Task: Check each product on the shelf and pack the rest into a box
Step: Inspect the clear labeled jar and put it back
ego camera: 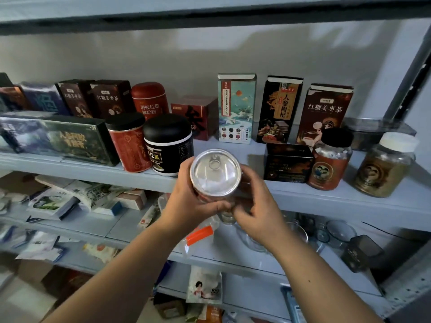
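Our left hand (191, 201) wraps the side of the pull-ring can (215, 173) and our right hand (256, 206) curls round its lower part, both gripping, so the can hangs just in front of the shelf (373, 203) with its lid tilted up at us, which we judge suits turning it for a check. The gap between the black-lidded tub (168, 145) and the black box (288, 163) looks like its spot; no packing box shows
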A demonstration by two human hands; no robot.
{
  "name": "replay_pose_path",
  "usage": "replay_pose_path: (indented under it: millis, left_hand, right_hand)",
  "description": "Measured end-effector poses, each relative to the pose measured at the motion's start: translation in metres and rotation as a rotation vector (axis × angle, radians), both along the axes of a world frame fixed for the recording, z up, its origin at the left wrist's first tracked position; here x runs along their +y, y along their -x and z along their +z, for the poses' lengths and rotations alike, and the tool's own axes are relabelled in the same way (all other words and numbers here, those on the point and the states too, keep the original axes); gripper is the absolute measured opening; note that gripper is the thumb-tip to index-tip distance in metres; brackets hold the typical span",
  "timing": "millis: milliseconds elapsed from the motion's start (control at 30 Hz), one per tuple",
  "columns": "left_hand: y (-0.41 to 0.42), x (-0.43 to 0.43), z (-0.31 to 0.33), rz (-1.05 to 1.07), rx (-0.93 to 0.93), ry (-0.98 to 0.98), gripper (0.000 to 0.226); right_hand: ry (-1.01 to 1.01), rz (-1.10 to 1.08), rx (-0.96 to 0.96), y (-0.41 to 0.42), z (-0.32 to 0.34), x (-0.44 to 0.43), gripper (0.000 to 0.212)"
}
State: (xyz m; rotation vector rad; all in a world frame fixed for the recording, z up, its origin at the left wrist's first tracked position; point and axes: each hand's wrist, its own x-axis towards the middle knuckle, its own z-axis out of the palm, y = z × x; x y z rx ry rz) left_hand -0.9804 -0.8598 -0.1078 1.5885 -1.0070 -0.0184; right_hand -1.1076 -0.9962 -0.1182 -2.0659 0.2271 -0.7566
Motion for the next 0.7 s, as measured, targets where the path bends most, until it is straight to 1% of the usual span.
replay_pose_path:
  millis: [67, 133, 167, 200, 233, 300, 333, 367, 433, 533, 567, 633, 700]
  left_hand:
    - [0.007, 0.010, -0.005, 0.085, -0.126, -0.025, 0.097]
    - [0.009, 0.015, -0.009, 0.185, -0.378, -0.063, 0.093]
    - [0.010, 0.016, -0.012, 0.225, -0.496, -0.075, 0.092]
    - [0.012, 0.016, -0.015, 0.259, -0.582, -0.088, 0.091]
    - [0.015, 0.016, -0.016, 0.286, -0.640, -0.102, 0.088]
    - [0.023, 0.017, -0.019, 0.320, -0.722, -0.136, 0.084]
    - [0.026, 0.018, -0.021, 0.326, -0.753, -0.157, 0.083]
    - [0.028, 0.019, -0.021, 0.327, -0.780, -0.173, 0.081]
    - [0.030, 0.021, -0.020, 0.326, -0.811, -0.191, 0.078]
    - [0.031, 0.024, -0.012, 0.293, -0.794, -0.234, 0.077]
    - [0.032, 0.026, -0.010, 0.263, -0.763, -0.253, 0.078]
    - [0.034, 0.029, -0.006, 0.179, -0.640, -0.295, 0.082]
    - [0.035, 0.033, -0.005, 0.129, -0.540, -0.326, 0.086]
  right_hand:
    - [-0.101, 0.043, -0.010, 0.012, 0.000, 0.004, 0.060]
    - [-0.245, 0.120, 0.040, 0.023, 0.010, 0.007, 0.046]
    - [-0.261, 0.153, 0.083, 0.028, 0.016, 0.009, 0.039]
    - [-0.235, 0.176, 0.132, 0.032, 0.021, 0.012, 0.041]
    - [-0.195, 0.173, 0.185, 0.034, 0.024, 0.014, 0.054]
    - [-0.028, 0.079, 0.272, 0.035, 0.026, 0.018, 0.086]
    - [0.057, 0.018, 0.306, 0.035, 0.027, 0.021, 0.093]
    - [0.107, -0.036, 0.327, 0.035, 0.027, 0.022, 0.094]
    - [0.130, -0.083, 0.327, 0.037, 0.026, 0.023, 0.091]
    - [0.115, -0.054, 0.306, 0.041, 0.025, 0.022, 0.087]
    - [0.150, -0.052, 0.317, 0.043, 0.026, 0.023, 0.086]
    - [0.276, -0.044, 0.373, 0.048, 0.032, 0.023, 0.086]
    - [0.321, 0.031, 0.390, 0.053, 0.036, 0.019, 0.086]
